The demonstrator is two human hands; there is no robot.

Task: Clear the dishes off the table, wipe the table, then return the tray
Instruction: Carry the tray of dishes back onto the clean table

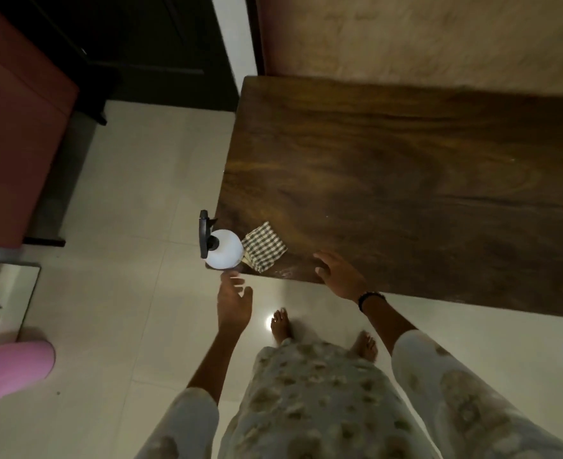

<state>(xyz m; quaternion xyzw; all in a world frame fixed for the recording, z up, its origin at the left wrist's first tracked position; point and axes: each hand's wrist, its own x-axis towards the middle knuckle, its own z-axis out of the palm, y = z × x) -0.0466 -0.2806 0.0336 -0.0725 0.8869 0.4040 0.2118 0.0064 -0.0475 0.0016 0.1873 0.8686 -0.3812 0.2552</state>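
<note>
Both hands loose and holding nothing — left hand [234, 301] near the sprayer [222, 248], right hand [338, 276] over the table [406, 167] edge by the cloth [264, 246].

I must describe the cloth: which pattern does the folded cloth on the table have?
The cloth has a small check of dark green and white, seen in the head view.

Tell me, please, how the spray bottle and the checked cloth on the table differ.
The spray bottle stands upright, white and rounded with a black trigger head; the checked cloth lies flat, folded and patterned. The bottle sits at the table's very corner, the cloth just inboard. Both are near the hands, ungripped.
</note>
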